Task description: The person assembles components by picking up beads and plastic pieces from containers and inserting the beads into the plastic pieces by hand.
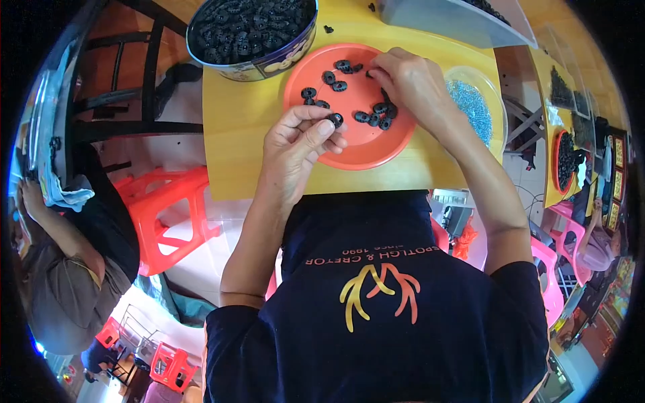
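My left hand (302, 144) pinches a small black plastic part (334, 120) with a hole in it between thumb and fingertips. It is held up over the near left side of an orange-red plastic plate (366, 154). Several similar black parts lie in small groups on the plate, one group (376, 115) at its right side and another pair (334, 81) nearer the middle. Over the plate's far right rim, my right hand (410, 77) has its fingertips drawn together. Something small and dark shows at those fingertips, but its shape is mostly hidden.
A round tub (252, 64) heaped with black parts stands at the far left of the yellow table (248, 144). Right of the plate, a clear dish (498, 107) holds small shiny blue-silver pieces. A translucent bin (457, 23) sits at the back. Another person (74, 269) is at the left.
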{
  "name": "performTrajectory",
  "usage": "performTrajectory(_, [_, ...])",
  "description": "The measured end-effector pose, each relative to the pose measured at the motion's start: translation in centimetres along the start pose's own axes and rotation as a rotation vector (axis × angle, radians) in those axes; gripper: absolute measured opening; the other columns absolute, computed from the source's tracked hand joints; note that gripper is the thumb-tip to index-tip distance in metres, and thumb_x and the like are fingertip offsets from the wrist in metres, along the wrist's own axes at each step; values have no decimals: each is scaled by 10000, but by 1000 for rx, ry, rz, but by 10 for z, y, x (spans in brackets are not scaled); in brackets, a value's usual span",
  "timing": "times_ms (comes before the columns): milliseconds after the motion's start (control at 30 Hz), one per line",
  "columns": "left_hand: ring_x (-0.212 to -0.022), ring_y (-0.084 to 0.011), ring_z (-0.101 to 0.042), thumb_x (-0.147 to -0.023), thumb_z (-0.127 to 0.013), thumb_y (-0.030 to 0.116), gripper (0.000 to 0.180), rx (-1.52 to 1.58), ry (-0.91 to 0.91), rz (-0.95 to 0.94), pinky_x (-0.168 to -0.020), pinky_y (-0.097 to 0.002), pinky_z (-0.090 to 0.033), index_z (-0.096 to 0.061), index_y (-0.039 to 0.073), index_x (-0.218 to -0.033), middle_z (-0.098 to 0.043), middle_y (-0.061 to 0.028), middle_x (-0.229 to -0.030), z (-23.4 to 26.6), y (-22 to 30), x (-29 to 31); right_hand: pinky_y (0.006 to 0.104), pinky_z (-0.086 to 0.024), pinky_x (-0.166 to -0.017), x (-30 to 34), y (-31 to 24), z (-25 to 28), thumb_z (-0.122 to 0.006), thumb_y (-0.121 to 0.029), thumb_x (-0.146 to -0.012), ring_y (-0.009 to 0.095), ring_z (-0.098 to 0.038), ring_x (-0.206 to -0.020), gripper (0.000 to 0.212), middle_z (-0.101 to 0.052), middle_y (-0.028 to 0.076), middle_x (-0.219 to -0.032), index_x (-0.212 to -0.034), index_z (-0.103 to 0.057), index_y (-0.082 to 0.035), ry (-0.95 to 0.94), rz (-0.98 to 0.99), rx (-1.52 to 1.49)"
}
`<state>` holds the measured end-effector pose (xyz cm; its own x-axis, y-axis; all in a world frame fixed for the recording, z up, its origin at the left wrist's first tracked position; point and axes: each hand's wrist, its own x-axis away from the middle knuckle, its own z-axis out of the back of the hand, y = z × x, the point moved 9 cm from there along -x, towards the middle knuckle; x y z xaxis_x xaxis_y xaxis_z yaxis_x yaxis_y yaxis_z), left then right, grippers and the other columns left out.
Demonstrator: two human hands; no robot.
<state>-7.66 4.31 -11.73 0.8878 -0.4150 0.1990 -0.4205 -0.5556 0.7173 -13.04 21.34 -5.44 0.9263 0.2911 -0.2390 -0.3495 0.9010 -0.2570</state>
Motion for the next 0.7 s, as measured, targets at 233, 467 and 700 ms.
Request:
performTrajectory(233, [-797,-212,-681,-918,-603,13,156,21,-8,-1,-726,-310,-550,-596,-3,-1073,-687,-160,-954,2,1,1,424,-534,-687,-2,2,-29,-660,-180,-844,342,-656,-778,166,-661,129,-882,-961,-676,-63,-132,-53,91])
performTrajectory(467, [-800,-211,-681,-913,-612,16,155,57,-15,-6,-728,-313,-553,-597,-6,-1066,-684,-162,-959,-5,1,-2,451,-542,-725,2,2,-34,-631,-139,-846,378,-655,-821,223,-634,188,-957,-1049,-634,-46,-170,-103,95])
performTrajectory(700, [-794,-208,-677,-914,-615,23,153,57,-26,-11,-724,-307,-549,-598,-3,-1063,-683,-158,-957,-16,4,-2,461,-541,-730,5,0,-31,-606,-128,-858,389,-653,-825,221,-624,197,-948,-1065,-614,-50,-169,-96,132])
